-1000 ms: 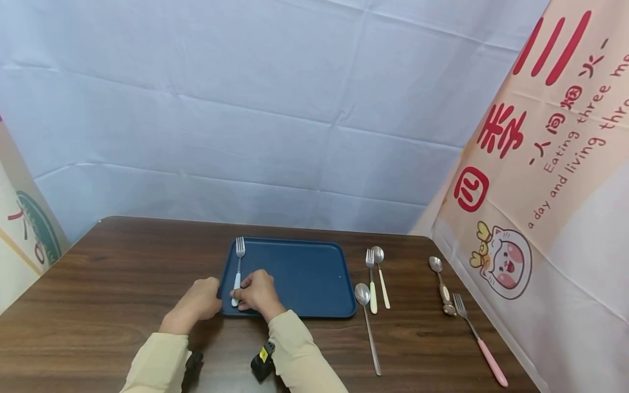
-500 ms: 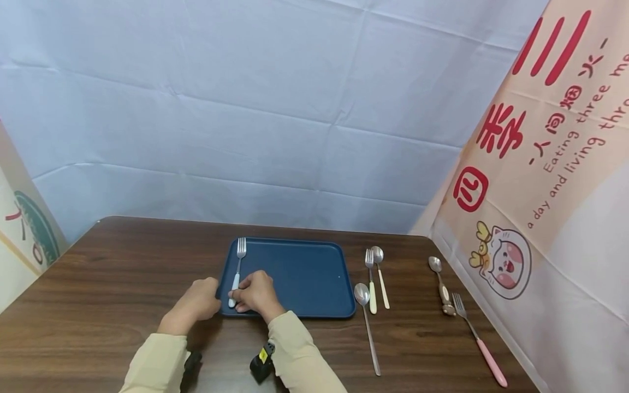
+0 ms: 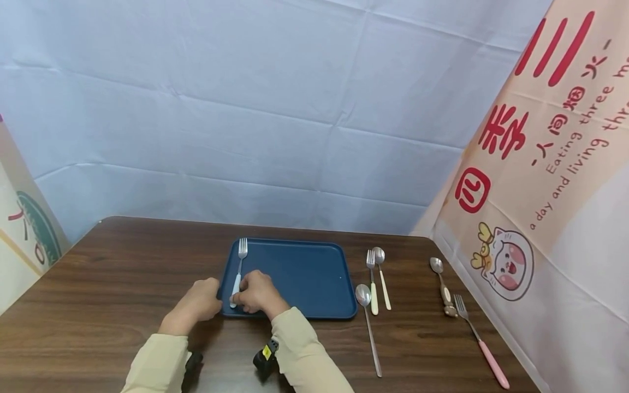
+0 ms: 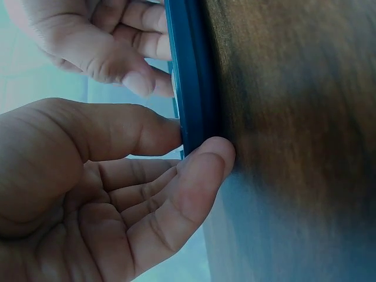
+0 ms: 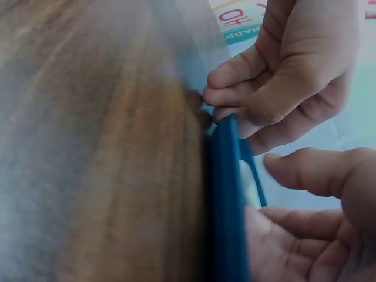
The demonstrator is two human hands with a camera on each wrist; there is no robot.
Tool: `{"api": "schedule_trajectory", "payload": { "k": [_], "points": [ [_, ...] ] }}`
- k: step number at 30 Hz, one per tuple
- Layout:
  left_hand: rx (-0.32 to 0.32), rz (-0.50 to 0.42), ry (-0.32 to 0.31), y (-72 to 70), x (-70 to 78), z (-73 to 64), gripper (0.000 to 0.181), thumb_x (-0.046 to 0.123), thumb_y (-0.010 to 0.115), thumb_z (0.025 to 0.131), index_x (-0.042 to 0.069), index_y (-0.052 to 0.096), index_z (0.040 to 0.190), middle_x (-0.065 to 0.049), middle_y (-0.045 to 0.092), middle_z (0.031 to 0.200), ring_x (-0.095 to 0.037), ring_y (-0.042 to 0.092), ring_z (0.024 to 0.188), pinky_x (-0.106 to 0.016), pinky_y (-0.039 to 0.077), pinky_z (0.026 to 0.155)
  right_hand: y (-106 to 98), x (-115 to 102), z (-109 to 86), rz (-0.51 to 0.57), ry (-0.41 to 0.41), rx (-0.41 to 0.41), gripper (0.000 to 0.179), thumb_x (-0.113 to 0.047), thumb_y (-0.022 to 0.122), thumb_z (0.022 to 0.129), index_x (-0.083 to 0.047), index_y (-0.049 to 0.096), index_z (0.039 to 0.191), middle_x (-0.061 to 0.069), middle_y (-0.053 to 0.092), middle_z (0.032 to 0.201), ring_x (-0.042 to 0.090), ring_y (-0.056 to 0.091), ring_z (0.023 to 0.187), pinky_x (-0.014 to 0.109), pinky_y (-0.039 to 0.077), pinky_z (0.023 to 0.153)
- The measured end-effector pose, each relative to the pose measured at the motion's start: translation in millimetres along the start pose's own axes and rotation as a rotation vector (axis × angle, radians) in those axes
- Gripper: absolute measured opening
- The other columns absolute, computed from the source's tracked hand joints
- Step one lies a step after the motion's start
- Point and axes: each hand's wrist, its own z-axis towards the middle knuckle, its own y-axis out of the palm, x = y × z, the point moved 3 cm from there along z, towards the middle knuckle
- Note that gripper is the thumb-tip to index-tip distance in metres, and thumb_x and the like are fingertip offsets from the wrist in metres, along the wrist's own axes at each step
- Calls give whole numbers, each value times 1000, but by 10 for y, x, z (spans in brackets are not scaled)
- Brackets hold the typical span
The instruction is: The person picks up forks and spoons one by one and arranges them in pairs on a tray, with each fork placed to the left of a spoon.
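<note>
Blue-handled fork (image 3: 236,282) lies tines-away, left of our nearer, loosely parted right hand (image 3: 259,293); our left hand (image 3: 199,299) pinches the navy tray (image 3: 304,278).

From afar I see a table (image 3: 137,262) bearing a tray (image 3: 304,284); right of it lie two spoons (image 3: 363,295) and a fork (image 3: 373,297), farther right another spoon (image 3: 445,295) and a pink-handled fork (image 3: 493,364).
</note>
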Motion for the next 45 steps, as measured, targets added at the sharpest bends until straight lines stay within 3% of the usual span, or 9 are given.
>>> {"api": "schedule_trajectory", "payload": {
  "k": [5, 9, 16, 30, 41, 45],
  "points": [
    [1, -22, 1, -8, 11, -11, 3, -5, 54, 76, -2, 52, 76, -8, 49, 62, -19, 49, 51, -31, 41, 48, -65, -115, -75, -323, -9, -14, 31, -21, 73, 79, -11, 53, 57, -2, 37, 46, 12, 32, 40, 26, 28, 39],
    [-5, -21, -2, -8, 11, -9, 3, -4, 55, 76, -4, 53, 78, -7, 50, 62, -19, 50, 51, -31, 41, 48, -87, -172, -108, -483, -21, -28, 28, -22, 72, 79, -11, 55, 60, 1, 42, 53, 14, 36, 44, 28, 31, 41],
    [-5, -16, -7, -1, 7, -2, 3, -5, 55, 76, -4, 52, 77, -8, 50, 63, -18, 51, 51, -31, 42, 48, -107, -226, -133, -747, -53, 51, 19, -28, 73, 78, -10, 68, 80, 13, 56, 91, 25, 53, 75, 38, 47, 60],
    [2, -18, 3, -6, 2, -14, 5, -5, 54, 75, -1, 51, 76, -7, 50, 62, -19, 50, 51, -31, 41, 48, -167, -157, -180, -748, -63, 39, 18, -28, 71, 80, -11, 66, 81, 13, 54, 90, 24, 50, 73, 36, 44, 57],
    [4, -6, 5, 2, -12, -2, 4, -5, 54, 74, -3, 51, 75, -8, 50, 62, -19, 50, 50, -31, 40, 48, -450, 53, -357, -658, -78, 42, 18, -22, 71, 80, -11, 58, 77, 13, 51, 87, 23, 46, 69, 37, 41, 55],
    [10, 1, 15, -2, -16, -4, 4, -5, 54, 74, -3, 51, 76, -8, 49, 63, -20, 49, 53, -32, 40, 49, -552, 129, -418, -633, -73, 44, 16, -21, 71, 80, -9, 62, 85, 11, 51, 87, 22, 46, 67, 36, 40, 55]
  ]
}}
